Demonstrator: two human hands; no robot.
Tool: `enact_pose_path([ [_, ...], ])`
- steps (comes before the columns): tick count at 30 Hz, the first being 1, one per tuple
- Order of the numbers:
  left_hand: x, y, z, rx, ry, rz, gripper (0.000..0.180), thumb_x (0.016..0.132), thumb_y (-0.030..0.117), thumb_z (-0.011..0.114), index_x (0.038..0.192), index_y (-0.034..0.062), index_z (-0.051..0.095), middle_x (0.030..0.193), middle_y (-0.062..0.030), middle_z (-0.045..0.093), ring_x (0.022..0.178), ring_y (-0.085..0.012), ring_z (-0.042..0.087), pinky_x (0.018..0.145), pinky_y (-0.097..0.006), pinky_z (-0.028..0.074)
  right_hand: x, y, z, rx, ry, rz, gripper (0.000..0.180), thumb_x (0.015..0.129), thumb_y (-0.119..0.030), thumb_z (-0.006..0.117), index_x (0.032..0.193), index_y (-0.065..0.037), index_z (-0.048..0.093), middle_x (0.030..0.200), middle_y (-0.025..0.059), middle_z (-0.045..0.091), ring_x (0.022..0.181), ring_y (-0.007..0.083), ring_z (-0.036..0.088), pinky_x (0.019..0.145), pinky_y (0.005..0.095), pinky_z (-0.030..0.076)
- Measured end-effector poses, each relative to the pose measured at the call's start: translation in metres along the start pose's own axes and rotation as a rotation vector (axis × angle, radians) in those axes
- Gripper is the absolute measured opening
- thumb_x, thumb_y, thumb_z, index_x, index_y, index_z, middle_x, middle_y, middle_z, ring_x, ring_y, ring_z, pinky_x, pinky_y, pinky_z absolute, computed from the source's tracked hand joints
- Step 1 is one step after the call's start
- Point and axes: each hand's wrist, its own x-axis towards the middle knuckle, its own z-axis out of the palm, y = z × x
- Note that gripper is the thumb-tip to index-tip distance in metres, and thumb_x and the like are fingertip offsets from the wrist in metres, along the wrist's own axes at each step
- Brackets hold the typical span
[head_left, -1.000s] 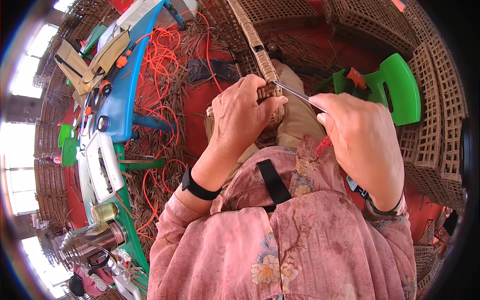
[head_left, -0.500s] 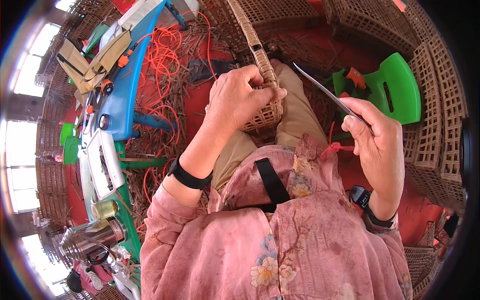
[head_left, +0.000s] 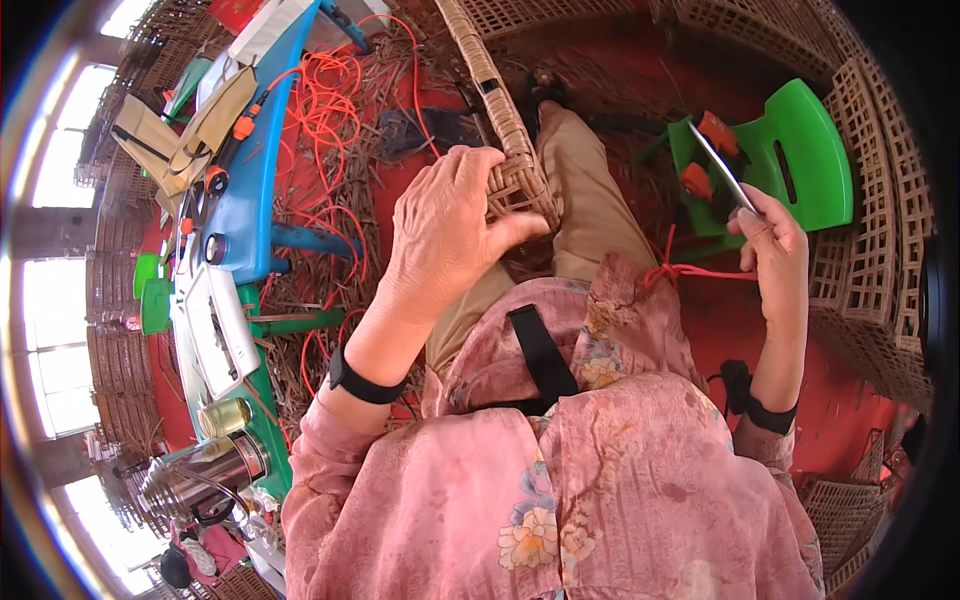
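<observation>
Between my knees a woven basket [head_left: 522, 188] leans away from me, its long braided rim running up to the top of the view. My left hand [head_left: 440, 225] grips its near corner, thumb stretched along the near side; the other fingertips are partly hidden. A thin, pointed metal blade [head_left: 717, 165], perhaps a knife, sticks up and leftward out of my right hand [head_left: 772, 235], which is closed round its lower end. That hand is well to the right of the basket, in front of a green plastic chair [head_left: 815, 165].
An orange-and-black power tool [head_left: 715, 135] rests on the chair. To the left, a blue table [head_left: 245, 215] carries tools, with a tangled orange cord [head_left: 325, 85] beside it. Nearby are a white tray [head_left: 212, 340] and a steel flask [head_left: 225, 470]. Stacked woven baskets [head_left: 880, 190] line the right.
My left hand has shifted down and left to the basket's corner, its thumb now lower. The basket has tilted slightly. My right hand with the blade has moved slightly, the blade now standing steeper.
</observation>
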Motion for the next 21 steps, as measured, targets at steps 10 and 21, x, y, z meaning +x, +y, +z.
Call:
enact_pose_path([
  [10,-0.001,-0.008,0.028,0.227,0.280,0.082,0.040,0.076,0.033,0.081,0.099,0.0052,0.063,0.087,-0.0119,0.066,0.079,-0.0315,0.064,0.070,-0.040,0.050,0.020,0.171,-0.058,-0.796,0.273,0.160,0.042,0.089,-0.031,0.061,0.122,-0.006,0.061,0.103,0.0229,0.068,0.100,0.0412,0.063,0.084,0.0490,0.049],
  [21,-0.005,-0.009,0.032,0.287,0.207,0.080,0.050,0.085,0.043,0.073,0.101,-0.0020,0.061,0.084,-0.0172,0.062,0.075,-0.0363,0.061,0.066,-0.043,0.049,0.120,0.242,-0.090,-0.999,0.327,0.115,0.037,0.091,-0.016,0.054,0.127,-0.006,0.055,0.115,0.0195,0.064,0.100,0.0384,0.063,0.085,0.0490,0.052],
])
